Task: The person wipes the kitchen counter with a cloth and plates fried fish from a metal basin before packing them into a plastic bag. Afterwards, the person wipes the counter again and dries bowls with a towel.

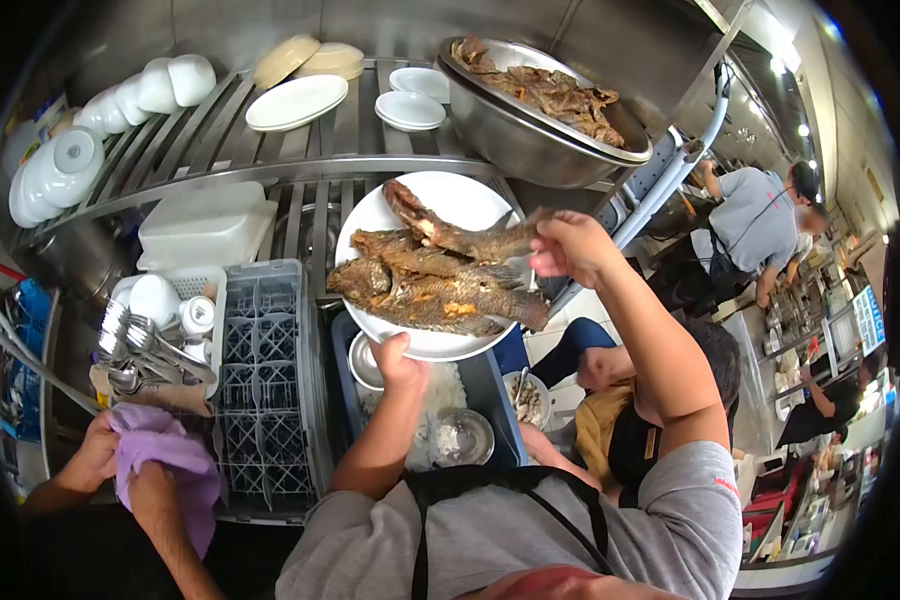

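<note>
My left hand (400, 365) grips the near rim of a round white plate (450, 347). Several whole fried fish (430, 295) lie on the plate, side by side. My right hand (572, 250) pinches the tail end of the uppermost fish (450, 232), whose head points to the upper left over the plate. Above and to the right, a large steel bowl (530, 150) on the shelf holds more fried fish (560, 95).
White bowls (75, 155) and plates (297, 103) stand on the slatted shelf (220, 150). Below are a grey dish rack (265, 380), cutlery (135, 350) and a blue tub (505, 420). A co-worker's hands hold a purple cloth (170, 460); other people (755, 220) are at right.
</note>
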`<move>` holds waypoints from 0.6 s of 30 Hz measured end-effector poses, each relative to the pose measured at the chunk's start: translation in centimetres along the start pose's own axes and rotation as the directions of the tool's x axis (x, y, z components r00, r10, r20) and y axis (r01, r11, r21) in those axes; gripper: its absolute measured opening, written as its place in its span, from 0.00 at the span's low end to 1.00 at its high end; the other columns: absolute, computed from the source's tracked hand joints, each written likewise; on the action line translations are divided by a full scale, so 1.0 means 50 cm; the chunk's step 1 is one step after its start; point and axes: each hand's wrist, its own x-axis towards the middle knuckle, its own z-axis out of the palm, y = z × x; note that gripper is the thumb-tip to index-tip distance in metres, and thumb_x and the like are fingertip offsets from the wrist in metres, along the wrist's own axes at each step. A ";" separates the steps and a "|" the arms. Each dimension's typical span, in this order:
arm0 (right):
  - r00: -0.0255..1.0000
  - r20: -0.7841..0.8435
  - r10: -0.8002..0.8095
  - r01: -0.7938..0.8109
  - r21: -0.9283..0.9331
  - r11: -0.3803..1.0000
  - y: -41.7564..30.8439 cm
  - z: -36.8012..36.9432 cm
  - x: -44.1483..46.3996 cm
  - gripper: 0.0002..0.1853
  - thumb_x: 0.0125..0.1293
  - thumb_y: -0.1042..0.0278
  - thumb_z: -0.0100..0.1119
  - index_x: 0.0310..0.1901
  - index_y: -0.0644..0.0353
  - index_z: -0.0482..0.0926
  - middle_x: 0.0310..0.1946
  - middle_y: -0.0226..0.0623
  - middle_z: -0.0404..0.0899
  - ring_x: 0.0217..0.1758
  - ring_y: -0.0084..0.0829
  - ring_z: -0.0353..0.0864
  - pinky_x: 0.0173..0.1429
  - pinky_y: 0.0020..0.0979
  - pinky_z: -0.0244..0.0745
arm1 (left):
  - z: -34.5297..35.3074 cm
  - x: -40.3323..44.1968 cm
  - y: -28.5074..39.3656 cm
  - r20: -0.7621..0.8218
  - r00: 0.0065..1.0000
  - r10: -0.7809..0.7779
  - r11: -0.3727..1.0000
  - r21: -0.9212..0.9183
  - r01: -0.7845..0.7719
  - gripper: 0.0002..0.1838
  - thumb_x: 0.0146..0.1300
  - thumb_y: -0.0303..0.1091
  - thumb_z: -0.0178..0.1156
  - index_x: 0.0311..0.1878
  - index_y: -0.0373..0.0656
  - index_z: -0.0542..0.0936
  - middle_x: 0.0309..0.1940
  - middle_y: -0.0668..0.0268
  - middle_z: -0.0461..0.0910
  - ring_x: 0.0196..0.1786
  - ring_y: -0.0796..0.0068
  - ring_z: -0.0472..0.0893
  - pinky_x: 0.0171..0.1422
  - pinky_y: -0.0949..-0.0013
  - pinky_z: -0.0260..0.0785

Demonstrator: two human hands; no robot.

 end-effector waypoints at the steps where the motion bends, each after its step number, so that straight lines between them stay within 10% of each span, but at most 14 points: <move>1: 1.000 -0.002 0.013 -0.013 -0.080 0.997 0.011 -0.018 0.004 0.11 0.56 0.66 0.52 0.36 0.66 0.69 0.22 0.33 0.72 0.18 0.25 0.76 0.20 0.25 0.74 | 0.001 0.003 0.003 0.014 1.000 -0.003 1.000 -0.004 0.003 0.33 0.36 0.32 0.48 0.54 0.38 0.62 0.48 0.59 0.69 0.53 0.60 0.68 0.59 0.59 0.57; 8: 0.975 0.090 -0.202 0.201 -0.743 0.638 -0.130 -0.091 -0.056 0.16 0.53 0.56 0.57 0.26 0.64 0.75 0.17 0.33 0.74 0.16 0.23 0.75 0.21 0.24 0.71 | 0.039 -0.002 0.047 0.024 0.997 -0.071 0.997 0.011 0.070 0.33 0.37 0.36 0.48 0.54 0.40 0.63 0.48 0.60 0.69 0.51 0.60 0.69 0.57 0.59 0.59; 12: 0.768 -0.215 -0.604 0.332 -0.673 0.661 -0.254 -0.220 -0.001 0.10 0.55 0.64 0.53 0.28 0.64 0.76 0.15 0.30 0.73 0.15 0.20 0.72 0.21 0.21 0.67 | 0.031 0.006 0.071 0.028 0.998 -0.054 0.997 0.054 0.052 0.35 0.37 0.37 0.48 0.55 0.41 0.61 0.49 0.59 0.68 0.52 0.59 0.68 0.58 0.58 0.59; 18: 0.826 -0.371 -0.425 0.176 -0.545 0.820 -0.289 -0.352 0.212 0.15 0.54 0.58 0.54 0.33 0.64 0.75 0.21 0.33 0.72 0.21 0.23 0.71 0.23 0.24 0.63 | 0.035 0.001 0.103 0.052 0.999 0.007 0.990 0.138 -0.014 0.34 0.38 0.37 0.49 0.56 0.40 0.61 0.49 0.60 0.68 0.52 0.60 0.68 0.57 0.59 0.59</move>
